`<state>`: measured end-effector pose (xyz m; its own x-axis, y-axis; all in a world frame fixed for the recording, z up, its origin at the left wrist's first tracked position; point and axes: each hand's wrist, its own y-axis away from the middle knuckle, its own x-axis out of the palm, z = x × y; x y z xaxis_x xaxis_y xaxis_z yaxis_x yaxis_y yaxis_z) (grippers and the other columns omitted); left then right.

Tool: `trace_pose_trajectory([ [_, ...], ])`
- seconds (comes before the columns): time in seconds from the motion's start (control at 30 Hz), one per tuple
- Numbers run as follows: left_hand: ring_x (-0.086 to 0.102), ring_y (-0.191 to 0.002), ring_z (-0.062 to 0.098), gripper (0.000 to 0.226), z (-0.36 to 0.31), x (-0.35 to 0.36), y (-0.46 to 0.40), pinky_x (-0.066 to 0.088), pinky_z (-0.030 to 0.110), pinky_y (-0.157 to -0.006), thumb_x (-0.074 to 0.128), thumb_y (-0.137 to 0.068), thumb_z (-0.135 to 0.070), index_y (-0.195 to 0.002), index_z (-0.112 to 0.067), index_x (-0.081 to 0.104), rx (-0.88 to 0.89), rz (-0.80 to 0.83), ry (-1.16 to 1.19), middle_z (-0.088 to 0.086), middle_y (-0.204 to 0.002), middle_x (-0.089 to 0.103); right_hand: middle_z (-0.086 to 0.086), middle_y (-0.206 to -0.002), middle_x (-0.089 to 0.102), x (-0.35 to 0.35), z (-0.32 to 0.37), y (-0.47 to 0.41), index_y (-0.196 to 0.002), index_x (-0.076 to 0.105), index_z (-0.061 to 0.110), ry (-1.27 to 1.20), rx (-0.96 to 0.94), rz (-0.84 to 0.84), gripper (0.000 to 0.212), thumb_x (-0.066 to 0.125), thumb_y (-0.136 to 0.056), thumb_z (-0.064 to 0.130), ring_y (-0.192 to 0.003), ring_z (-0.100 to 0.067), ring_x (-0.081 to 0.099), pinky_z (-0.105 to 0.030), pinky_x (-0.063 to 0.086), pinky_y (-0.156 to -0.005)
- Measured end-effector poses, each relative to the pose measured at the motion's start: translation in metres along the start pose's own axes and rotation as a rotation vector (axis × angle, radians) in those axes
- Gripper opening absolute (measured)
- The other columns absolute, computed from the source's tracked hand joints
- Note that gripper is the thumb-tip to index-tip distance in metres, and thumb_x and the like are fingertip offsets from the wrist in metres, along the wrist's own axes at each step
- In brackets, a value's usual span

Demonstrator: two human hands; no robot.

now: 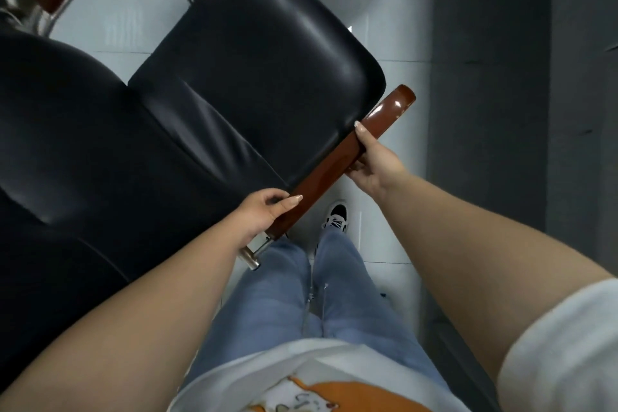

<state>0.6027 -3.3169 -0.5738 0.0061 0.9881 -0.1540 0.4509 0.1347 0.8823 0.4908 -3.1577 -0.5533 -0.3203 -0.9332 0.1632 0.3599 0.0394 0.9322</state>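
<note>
Past the white shirt (321,365) at six o'clock, gripping the brown armrest (329,174) at the black chair's (261,53) four o'clock edge with left hand (264,211) near-end and right hand (378,160) mid-length, seemingly only starting to shift it.

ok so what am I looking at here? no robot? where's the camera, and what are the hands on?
There is no robot here: a person works with bare hands. The one picture comes from a wide-angle camera worn on the head, looking forward and down, so you see the person's own arms, jeans and one shoe from above.

The left hand grips the near end of a glossy brown armrest, thumb on top. The right hand grips it further along, thumb across the top, fingers underneath.

The armrest runs along the edge of a black padded chair that fills the left and middle of the view. A metal tube sticks out below the armrest's near end. Under it all is a pale tiled floor. One frame cannot show whether the hands pull, push or just hold.
</note>
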Motion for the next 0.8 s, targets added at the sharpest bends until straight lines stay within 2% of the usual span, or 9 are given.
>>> trace_pose_trajectory([
  [0.13,0.060,-0.096,0.021,0.029,0.000,0.002,0.000,0.050,0.029,-0.084,0.068,-0.081,-0.033,-0.103,-0.017,0.059,-0.024,0.063,-0.073,0.009,-0.103,0.062,-0.013,-0.120,0.062,-0.015,-0.007,0.005,-0.121,0.051,0.003,-0.066,0.015,-0.031,0.044,0.065,-0.086,0.026,-0.111,-0.027,0.060,-0.046,0.046,-0.100],
  [0.23,0.059,-0.086,0.014,0.025,-0.003,0.005,0.002,0.048,0.018,-0.073,0.068,-0.081,-0.030,-0.100,-0.016,0.059,-0.014,0.093,-0.100,0.005,-0.098,0.060,-0.012,-0.124,0.060,-0.022,-0.010,0.009,-0.126,0.049,0.003,-0.094,0.019,-0.069,0.049,0.065,-0.086,0.026,-0.113,-0.028,0.059,-0.047,0.044,-0.102],
  [0.3,0.057,-0.086,0.014,0.026,-0.004,0.007,0.002,0.046,0.016,-0.070,0.068,-0.081,-0.030,-0.101,-0.016,0.059,-0.014,0.103,-0.118,0.005,-0.098,0.060,-0.011,-0.125,0.059,-0.024,-0.011,0.012,-0.128,0.047,0.004,-0.106,0.022,-0.077,0.050,0.063,-0.087,0.027,-0.116,-0.028,0.057,-0.047,0.042,-0.104],
  [0.47,0.058,-0.094,0.018,0.034,-0.014,0.004,0.002,0.047,0.018,-0.070,0.067,-0.081,-0.036,-0.107,-0.015,0.059,-0.014,0.124,-0.143,0.009,-0.107,0.062,-0.009,-0.120,0.060,-0.022,-0.006,0.018,-0.128,0.046,0.004,-0.124,-0.014,-0.079,0.049,0.061,-0.088,0.028,-0.115,-0.028,0.057,-0.044,0.043,-0.103],
  [0.6,0.058,-0.095,0.017,0.037,-0.019,0.004,0.005,0.046,0.020,-0.073,0.065,-0.082,-0.038,-0.111,-0.015,0.058,-0.008,0.145,-0.167,0.005,-0.106,0.060,-0.011,-0.124,0.059,-0.018,-0.005,0.020,-0.132,0.043,0.002,-0.125,-0.029,-0.099,0.055,0.062,-0.088,0.029,-0.115,-0.028,0.058,-0.046,0.042,-0.103],
  [0.73,0.057,-0.088,0.012,0.034,-0.019,0.004,0.008,0.045,0.018,-0.072,0.064,-0.084,-0.037,-0.111,-0.017,0.057,0.005,0.160,-0.165,0.001,-0.099,0.059,-0.010,-0.114,0.061,-0.013,-0.008,0.024,-0.129,0.045,0.003,-0.105,-0.049,-0.136,0.052,0.062,-0.088,0.030,-0.111,-0.027,0.059,-0.044,0.044,-0.102],
  [0.8,0.056,-0.093,0.015,0.034,-0.018,0.002,0.007,0.044,0.023,-0.079,0.063,-0.084,-0.038,-0.111,-0.019,0.057,0.007,0.155,-0.182,0.001,-0.099,0.058,-0.009,-0.113,0.061,-0.008,-0.010,0.026,-0.127,0.046,0.004,-0.085,-0.064,-0.166,0.051,0.060,-0.088,0.032,-0.111,-0.027,0.059,-0.043,0.045,-0.101],
])
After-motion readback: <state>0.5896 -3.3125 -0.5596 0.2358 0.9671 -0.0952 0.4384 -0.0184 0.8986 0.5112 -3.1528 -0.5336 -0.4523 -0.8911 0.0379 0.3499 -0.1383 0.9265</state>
